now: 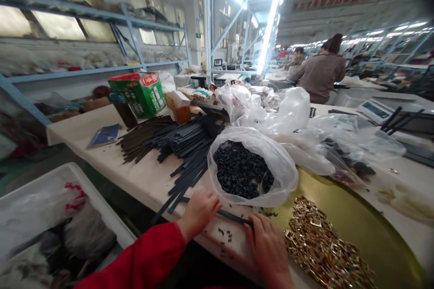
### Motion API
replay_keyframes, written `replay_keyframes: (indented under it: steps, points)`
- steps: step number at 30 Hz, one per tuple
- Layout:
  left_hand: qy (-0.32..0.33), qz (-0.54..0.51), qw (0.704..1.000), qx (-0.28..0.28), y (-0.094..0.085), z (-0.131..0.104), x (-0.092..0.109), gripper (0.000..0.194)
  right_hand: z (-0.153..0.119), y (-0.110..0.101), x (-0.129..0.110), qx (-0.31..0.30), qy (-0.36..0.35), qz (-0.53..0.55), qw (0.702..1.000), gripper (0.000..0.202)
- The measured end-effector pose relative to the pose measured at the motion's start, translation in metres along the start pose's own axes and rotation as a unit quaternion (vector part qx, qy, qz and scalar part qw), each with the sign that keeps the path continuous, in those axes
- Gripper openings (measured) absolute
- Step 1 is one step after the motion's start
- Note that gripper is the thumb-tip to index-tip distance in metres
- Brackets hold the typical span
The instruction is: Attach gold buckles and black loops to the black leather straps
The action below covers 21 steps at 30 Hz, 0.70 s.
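Near the tabletop's (145,169) front edge, the left hand (200,211) has its grip closed on a dark strip (233,216). The right hand (266,241) grips the strip's other end, beside a gold tray (366,221) with shiny buckles (325,248).

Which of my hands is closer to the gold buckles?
Your right hand, just left of the buckles at the tray's edge; your left hand is farther left, gripping the dark strap.
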State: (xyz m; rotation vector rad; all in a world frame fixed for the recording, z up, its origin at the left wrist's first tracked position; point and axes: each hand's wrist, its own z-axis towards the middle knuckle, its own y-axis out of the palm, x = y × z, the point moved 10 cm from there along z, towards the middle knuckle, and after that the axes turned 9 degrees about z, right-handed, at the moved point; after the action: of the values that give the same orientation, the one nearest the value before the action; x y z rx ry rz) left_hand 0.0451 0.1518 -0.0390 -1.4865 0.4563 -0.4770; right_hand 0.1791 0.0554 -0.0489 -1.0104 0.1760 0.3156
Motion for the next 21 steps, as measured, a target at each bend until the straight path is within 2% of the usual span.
replay_keyframes:
  steps: [2,5,7,11,13,15,18,20,21]
  points:
    - [-0.050,0.012,0.999,0.018,-0.007,0.009,-0.035,0.020,-0.008,-0.008,-0.006,0.044,-0.040,0.005,0.998,0.031]
    - [-0.135,0.021,0.990,0.030,-0.011,0.030,-0.088,0.018,-0.012,-0.010,-0.006,0.055,-0.057,0.006,0.997,0.029]
    - [-0.174,0.015,0.984,0.027,-0.007,0.045,-0.109,0.017,-0.010,-0.009,-0.003,0.052,-0.050,0.006,0.997,0.027]
    - [-0.217,-0.024,0.976,0.024,0.002,0.061,-0.122,0.011,-0.006,-0.007,-0.003,0.042,-0.040,0.014,0.998,0.022]
    - [-0.229,-0.057,0.971,0.031,-0.003,0.063,-0.127,0.010,-0.005,-0.005,-0.002,0.027,-0.028,0.019,0.999,0.019]
    - [-0.240,-0.099,0.965,0.040,-0.016,0.061,-0.136,0.008,-0.005,-0.004,0.001,0.013,-0.010,0.021,1.000,0.017]
    - [-0.253,-0.182,0.949,0.047,-0.041,0.046,-0.146,0.006,-0.006,-0.012,0.001,0.033,-0.011,0.037,0.999,0.016]
    - [-0.257,-0.251,0.932,0.046,-0.053,0.026,-0.137,0.010,-0.009,-0.024,-0.007,0.062,-0.022,0.080,0.995,0.017]
    - [-0.256,-0.287,0.922,0.043,-0.056,0.014,-0.125,0.013,-0.010,-0.028,-0.011,0.065,-0.017,0.117,0.991,0.017]
